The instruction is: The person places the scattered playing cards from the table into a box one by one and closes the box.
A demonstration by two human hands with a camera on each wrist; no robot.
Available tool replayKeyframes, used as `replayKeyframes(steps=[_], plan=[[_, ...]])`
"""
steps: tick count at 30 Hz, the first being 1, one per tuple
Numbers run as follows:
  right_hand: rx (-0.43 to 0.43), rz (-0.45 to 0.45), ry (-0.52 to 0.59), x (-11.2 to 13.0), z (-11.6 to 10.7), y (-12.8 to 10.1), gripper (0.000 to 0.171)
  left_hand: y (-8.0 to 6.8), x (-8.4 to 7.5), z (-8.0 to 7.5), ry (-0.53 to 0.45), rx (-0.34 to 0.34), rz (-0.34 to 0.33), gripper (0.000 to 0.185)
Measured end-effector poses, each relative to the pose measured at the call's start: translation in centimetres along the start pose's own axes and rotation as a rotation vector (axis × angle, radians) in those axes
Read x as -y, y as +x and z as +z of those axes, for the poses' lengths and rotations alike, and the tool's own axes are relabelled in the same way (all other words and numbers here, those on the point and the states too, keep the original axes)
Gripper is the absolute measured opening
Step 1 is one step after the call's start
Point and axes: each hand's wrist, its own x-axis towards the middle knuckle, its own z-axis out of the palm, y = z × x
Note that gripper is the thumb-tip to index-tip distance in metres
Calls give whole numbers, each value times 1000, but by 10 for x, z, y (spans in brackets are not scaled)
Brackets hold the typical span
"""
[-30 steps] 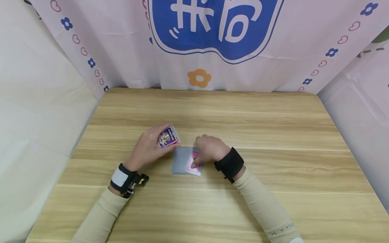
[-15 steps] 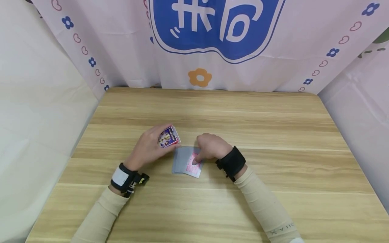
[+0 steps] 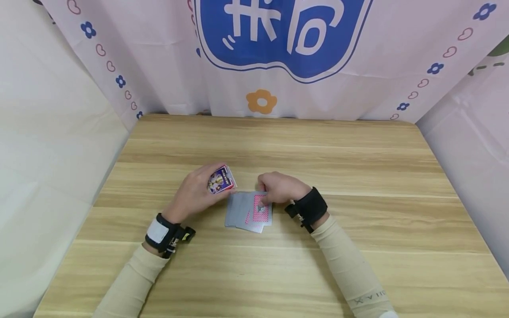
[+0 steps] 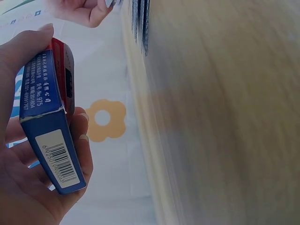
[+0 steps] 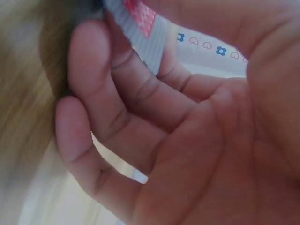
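Observation:
My left hand point(image 3: 192, 194) grips a small blue and red card box point(image 3: 221, 179) just above the wooden table point(image 3: 358, 168). In the left wrist view the box point(image 4: 49, 126) shows a barcode and sits between thumb and fingers. A loose pile of grey playing cards point(image 3: 238, 211) lies on the table between my hands. My right hand point(image 3: 278, 187) pinches one card with a pink patterned back point(image 3: 262, 213) at its top edge, lifted over the pile. In the right wrist view that card point(image 5: 140, 18) is held between curled fingers point(image 5: 117, 89).
A printed cloth backdrop point(image 3: 278, 53) with a blue logo hangs behind the table's far edge. White panels point(image 3: 47, 154) close in the left and right sides. The table's bare wood spreads around the hands.
My right hand has moved from pressing on the pile to pinching the pink-backed card and drawing it up and to the right. The left hand and box have stayed put.

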Motion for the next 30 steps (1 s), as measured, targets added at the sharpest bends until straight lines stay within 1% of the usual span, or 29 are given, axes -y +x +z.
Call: replayKeyframes(steps=[4,11,14,17,19,21,23,24,26,30], plan=[[-14,3,-5,-1,-1,0,24,0,0,-1,0,1,-1,78],[-58,-8,-28,-1,0,2,28,-1,-1,-2,-8,10,-9,80],[-56,-27,-19,-3,-1,2,30,-1,-1,-1,-10,21,-14,81],[-27,-70,5,-5,-5,-1,28,0,-1,-1,-12,29,-20,81],[13,-98,52,-5,-8,-4,22,0,0,0,-12,33,-21,81],[51,-124,118,-7,-12,-6,11,0,0,0,-12,34,-20,82],[64,-144,187,-8,-16,-9,3,0,0,1,-12,35,-13,82],[55,-154,222,-8,-17,-10,2,0,0,2,-11,35,-8,82],[10,-180,284,-8,-20,-11,10,0,1,2,-11,32,-2,82],[-132,-208,400,-5,-22,-12,23,0,1,3,-12,31,9,81]])
